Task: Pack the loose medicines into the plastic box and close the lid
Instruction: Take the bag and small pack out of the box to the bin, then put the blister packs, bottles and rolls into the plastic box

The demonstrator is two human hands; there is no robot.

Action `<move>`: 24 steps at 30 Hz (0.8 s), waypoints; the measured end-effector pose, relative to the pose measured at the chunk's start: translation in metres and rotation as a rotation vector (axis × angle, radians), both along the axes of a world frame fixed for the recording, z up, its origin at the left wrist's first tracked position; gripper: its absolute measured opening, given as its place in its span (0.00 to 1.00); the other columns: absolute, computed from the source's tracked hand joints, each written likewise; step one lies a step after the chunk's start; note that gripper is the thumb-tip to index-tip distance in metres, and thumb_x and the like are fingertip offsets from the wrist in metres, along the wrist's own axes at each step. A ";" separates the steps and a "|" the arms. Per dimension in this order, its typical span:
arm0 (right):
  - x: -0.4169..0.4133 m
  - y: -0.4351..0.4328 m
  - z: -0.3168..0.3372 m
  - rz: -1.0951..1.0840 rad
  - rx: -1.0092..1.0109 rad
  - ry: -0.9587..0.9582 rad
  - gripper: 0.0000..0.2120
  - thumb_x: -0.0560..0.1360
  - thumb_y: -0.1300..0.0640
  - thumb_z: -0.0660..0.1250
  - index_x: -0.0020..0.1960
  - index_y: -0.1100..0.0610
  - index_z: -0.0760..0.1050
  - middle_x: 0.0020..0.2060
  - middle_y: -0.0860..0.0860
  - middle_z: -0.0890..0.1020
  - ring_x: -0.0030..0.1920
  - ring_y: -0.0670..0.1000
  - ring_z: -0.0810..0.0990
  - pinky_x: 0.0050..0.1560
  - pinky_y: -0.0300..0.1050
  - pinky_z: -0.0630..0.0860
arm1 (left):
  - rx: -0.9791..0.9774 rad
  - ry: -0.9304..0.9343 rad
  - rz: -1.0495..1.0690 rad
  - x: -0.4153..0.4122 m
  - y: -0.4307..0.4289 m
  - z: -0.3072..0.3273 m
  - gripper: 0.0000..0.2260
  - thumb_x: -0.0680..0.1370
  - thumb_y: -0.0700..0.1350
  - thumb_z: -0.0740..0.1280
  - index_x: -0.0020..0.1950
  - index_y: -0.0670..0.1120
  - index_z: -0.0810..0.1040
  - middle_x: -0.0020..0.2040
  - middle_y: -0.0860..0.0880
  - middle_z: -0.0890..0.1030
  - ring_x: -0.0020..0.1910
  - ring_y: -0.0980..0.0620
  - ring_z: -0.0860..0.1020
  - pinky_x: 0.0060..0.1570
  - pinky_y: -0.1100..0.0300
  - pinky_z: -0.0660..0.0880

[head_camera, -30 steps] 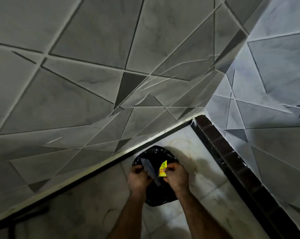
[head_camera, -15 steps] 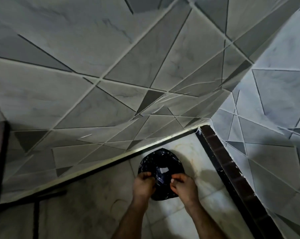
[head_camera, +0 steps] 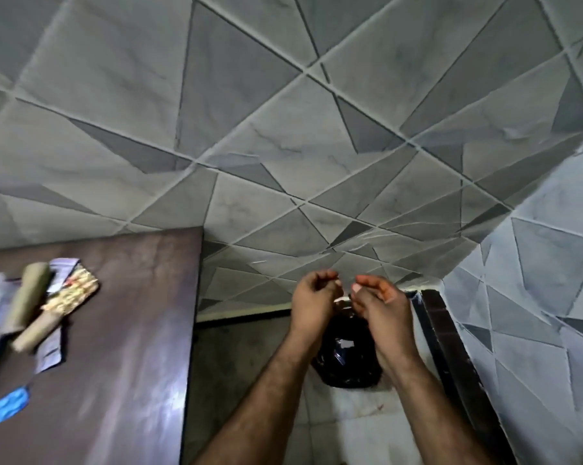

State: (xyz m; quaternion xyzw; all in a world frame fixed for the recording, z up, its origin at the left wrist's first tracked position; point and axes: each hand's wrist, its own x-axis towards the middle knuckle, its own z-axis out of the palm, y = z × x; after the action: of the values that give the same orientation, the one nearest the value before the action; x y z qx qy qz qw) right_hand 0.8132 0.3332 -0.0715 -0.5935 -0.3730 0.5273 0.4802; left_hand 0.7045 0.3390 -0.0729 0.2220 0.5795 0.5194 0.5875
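Observation:
A black plastic bag (head_camera: 347, 360) with a white scrap inside lies on the pale floor in the corner of the tiled walls. Both my hands hover just above it, close together with fingers curled. My left hand (head_camera: 312, 302) and my right hand (head_camera: 379, 307) show nothing clearly held. On the dark brown table (head_camera: 122, 330) at the left lie loose medicines: two olive tubes (head_camera: 32, 297), a patterned strip (head_camera: 72, 293) and a blue pack (head_camera: 5, 406). No plastic box is clearly seen; the table's left edge is blurred.
A dark raised ledge (head_camera: 441, 330) runs along the right wall beside the bag. Grey tiled walls (head_camera: 283, 146) close the corner behind and to the right. The table's edge stands left of my left forearm.
My hands have let go of the black bag and lifted above it. The yellow packet and grey strip held a second ago are gone. The view has swung left, bringing the table into sight.

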 end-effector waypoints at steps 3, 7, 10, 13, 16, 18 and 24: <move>-0.020 -0.013 0.050 0.027 0.110 0.056 0.07 0.74 0.65 0.68 0.49 0.55 0.80 0.45 0.56 0.84 0.46 0.52 0.83 0.49 0.45 0.79 | 0.104 -0.021 0.044 -0.020 -0.019 0.051 0.08 0.78 0.33 0.64 0.48 0.45 0.77 0.41 0.47 0.78 0.36 0.51 0.76 0.38 0.57 0.76; -0.063 -0.041 0.098 0.083 0.229 0.039 0.07 0.74 0.62 0.70 0.49 0.53 0.81 0.47 0.54 0.85 0.48 0.52 0.84 0.51 0.48 0.79 | 0.234 0.001 0.082 -0.062 -0.062 0.109 0.07 0.78 0.35 0.65 0.52 0.44 0.77 0.44 0.47 0.80 0.44 0.51 0.78 0.42 0.60 0.78; -0.104 -0.067 0.127 0.125 0.290 0.048 0.07 0.74 0.62 0.70 0.49 0.52 0.81 0.47 0.53 0.85 0.49 0.52 0.84 0.49 0.45 0.79 | 0.296 0.046 0.110 -0.100 -0.096 0.138 0.07 0.78 0.35 0.66 0.52 0.46 0.78 0.48 0.47 0.81 0.49 0.50 0.80 0.51 0.53 0.80; -0.154 -0.103 0.148 0.176 0.323 0.062 0.08 0.74 0.61 0.70 0.51 0.52 0.81 0.47 0.51 0.85 0.49 0.49 0.84 0.50 0.44 0.79 | 0.342 0.101 0.153 -0.151 -0.138 0.157 0.07 0.77 0.36 0.67 0.54 0.45 0.79 0.50 0.45 0.82 0.51 0.49 0.81 0.52 0.52 0.80; -0.218 -0.147 0.163 0.186 0.347 0.092 0.08 0.75 0.63 0.69 0.53 0.56 0.80 0.45 0.51 0.84 0.48 0.49 0.83 0.51 0.45 0.79 | 0.385 0.130 0.196 -0.217 -0.186 0.167 0.08 0.77 0.37 0.68 0.55 0.45 0.79 0.52 0.44 0.82 0.52 0.50 0.81 0.49 0.56 0.81; -0.253 -0.171 0.171 0.188 0.370 0.128 0.08 0.74 0.64 0.69 0.53 0.57 0.80 0.43 0.50 0.84 0.46 0.48 0.82 0.49 0.43 0.79 | 0.407 0.141 0.218 -0.253 -0.213 0.173 0.07 0.77 0.36 0.68 0.52 0.47 0.78 0.49 0.48 0.81 0.50 0.52 0.80 0.48 0.56 0.80; -0.361 -0.246 0.181 0.252 0.397 0.194 0.09 0.74 0.65 0.69 0.51 0.54 0.80 0.43 0.51 0.84 0.44 0.46 0.81 0.45 0.36 0.79 | 0.428 0.194 0.313 -0.360 -0.297 0.185 0.08 0.76 0.36 0.69 0.51 0.47 0.78 0.50 0.46 0.81 0.53 0.49 0.80 0.49 0.55 0.81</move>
State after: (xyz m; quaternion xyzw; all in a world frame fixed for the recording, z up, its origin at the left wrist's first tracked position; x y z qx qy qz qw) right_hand 0.4525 0.0869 0.1098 -0.3831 -0.4925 0.5537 0.5514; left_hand 0.3449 0.0418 0.1124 0.2976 0.5375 0.6906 0.3815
